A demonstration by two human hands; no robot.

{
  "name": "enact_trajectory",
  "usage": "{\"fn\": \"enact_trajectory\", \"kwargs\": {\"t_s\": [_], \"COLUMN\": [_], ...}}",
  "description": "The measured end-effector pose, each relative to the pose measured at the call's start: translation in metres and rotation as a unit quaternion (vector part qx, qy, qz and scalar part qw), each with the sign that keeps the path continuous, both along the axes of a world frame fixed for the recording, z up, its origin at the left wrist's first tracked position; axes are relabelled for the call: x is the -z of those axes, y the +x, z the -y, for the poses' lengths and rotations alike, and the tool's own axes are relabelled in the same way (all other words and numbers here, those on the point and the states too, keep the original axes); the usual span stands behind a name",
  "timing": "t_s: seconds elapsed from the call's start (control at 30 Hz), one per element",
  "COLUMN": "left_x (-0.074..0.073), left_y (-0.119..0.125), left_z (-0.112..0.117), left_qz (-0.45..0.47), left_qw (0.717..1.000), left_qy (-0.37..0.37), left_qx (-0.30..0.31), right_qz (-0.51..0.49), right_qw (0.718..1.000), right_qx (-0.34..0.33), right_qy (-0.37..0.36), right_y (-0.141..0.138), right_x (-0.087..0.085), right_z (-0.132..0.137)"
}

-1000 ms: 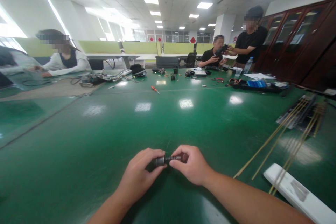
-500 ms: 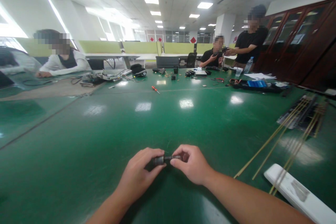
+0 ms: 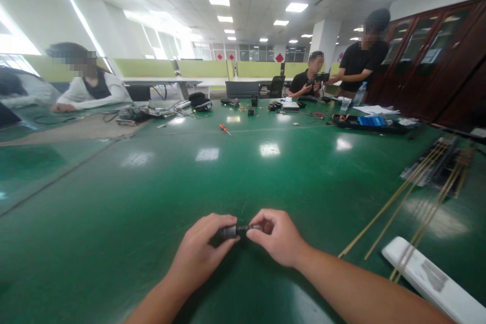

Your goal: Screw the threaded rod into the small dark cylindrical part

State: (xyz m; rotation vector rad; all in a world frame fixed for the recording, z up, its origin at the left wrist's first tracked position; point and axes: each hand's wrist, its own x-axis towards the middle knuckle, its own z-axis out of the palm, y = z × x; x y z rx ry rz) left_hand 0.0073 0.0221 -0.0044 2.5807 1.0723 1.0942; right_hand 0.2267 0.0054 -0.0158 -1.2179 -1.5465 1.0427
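Just over the near part of the green table (image 3: 243, 182), my left hand (image 3: 201, 245) is closed around a dark grey cylinder (image 3: 230, 232), thumb below and fingers above. A thinner, black ribbed stem (image 3: 243, 229) sticks out of the cylinder's right end. My right hand (image 3: 281, 239) pinches the far end of this stem between thumb and fingertips. The two parts lie in one line, roughly level. Both outer ends are partly hidden by my fingers, and the exact kind of the piece is too small to make out.
To my right lie long thin brass-coloured rods (image 3: 395, 195) and a white elongated case (image 3: 433, 278). An orange screwdriver (image 3: 225, 129) rests mid-table. Farther back are a black tray (image 3: 349, 124), a water bottle (image 3: 360, 94) and electronic parts (image 3: 138, 113). Other people sit and stand around the table.
My hands and the dark cylinder stay almost exactly in place. At the far right, two people's hands and the black object between them have shifted slightly.
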Motion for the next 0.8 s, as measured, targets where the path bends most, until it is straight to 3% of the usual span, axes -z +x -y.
{"fn": "enact_trajectory", "kwargs": {"t_s": [0.8], "left_x": [-0.0015], "left_y": [-0.0009], "left_z": [0.0003], "left_qz": [-0.003], "left_qw": [1.0], "left_qy": [-0.001], "left_qx": [-0.006], "right_qz": [-0.006], "right_qw": [1.0], "right_qx": [0.004], "right_qy": [-0.007], "right_y": [0.0003], "right_x": [-0.0018], "right_z": [0.0004]}}
